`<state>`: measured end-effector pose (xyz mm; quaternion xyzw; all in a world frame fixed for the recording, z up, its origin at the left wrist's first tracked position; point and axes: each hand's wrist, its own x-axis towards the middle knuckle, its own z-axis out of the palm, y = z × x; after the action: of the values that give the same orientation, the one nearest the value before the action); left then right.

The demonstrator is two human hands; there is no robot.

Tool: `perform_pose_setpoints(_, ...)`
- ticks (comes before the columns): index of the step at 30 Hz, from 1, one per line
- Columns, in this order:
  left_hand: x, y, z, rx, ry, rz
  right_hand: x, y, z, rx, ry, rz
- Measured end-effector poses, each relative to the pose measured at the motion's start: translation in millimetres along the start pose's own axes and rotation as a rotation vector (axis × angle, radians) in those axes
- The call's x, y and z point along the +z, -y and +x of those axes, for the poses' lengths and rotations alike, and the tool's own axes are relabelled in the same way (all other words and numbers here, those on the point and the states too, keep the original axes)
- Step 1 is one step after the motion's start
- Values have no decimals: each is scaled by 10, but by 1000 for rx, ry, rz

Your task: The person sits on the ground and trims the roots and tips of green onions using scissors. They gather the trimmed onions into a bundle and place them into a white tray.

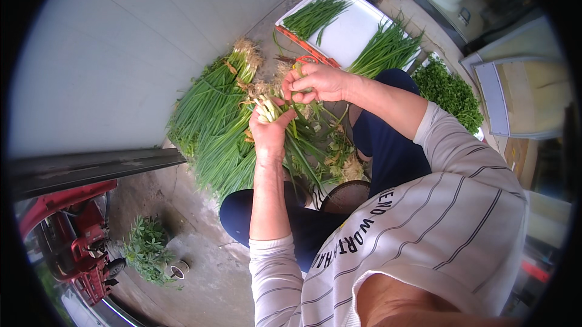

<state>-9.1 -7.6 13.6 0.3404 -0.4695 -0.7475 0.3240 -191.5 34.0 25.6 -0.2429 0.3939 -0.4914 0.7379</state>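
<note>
My left hand (269,133) grips a small bunch of scallions (268,109), white stem ends up, the green leaves hanging down to the right. Just above and to the right is my right hand (316,82), its fingers curled around a yellowish-green leaf scrap (298,70) that they partly hide. Under and left of my hands lies a large heap of scallions (213,108), with a clump of pale, stringy roots (248,51) at its top. Beyond my right hand, scissors with red handles (307,59) lie by the tray edge, partly hidden.
A white tray (348,22) carries two piles of green stalks. Leafy herbs (448,88) fill a container on the right. Peeled scraps and roots (348,163) lie by my feet. A pale wall (113,54), potted plant (148,249) and red vehicle (77,236) are leftward.
</note>
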Motion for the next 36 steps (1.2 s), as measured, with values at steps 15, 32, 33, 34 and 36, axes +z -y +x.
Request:
perform_pose_setpoints(15,-133,-145,7,-102,60,25,-36,180,-148,-324,-6,-1280)
perform_pose_setpoints(32,-160,-185,-12,-121,29,-3,-45,156,-70,-47,-270,-372)
perform_pose_setpoints(33,-163,-174,-9,-101,12,12,-86,135,-51,-54,-292,-286)
perform_pose_setpoints(34,-167,-153,-1,-80,-5,28,-152,93,-13,-62,-314,-199)
perform_pose_setpoints(36,-174,-144,4,-57,-23,53,-185,65,11,-66,-307,-45)
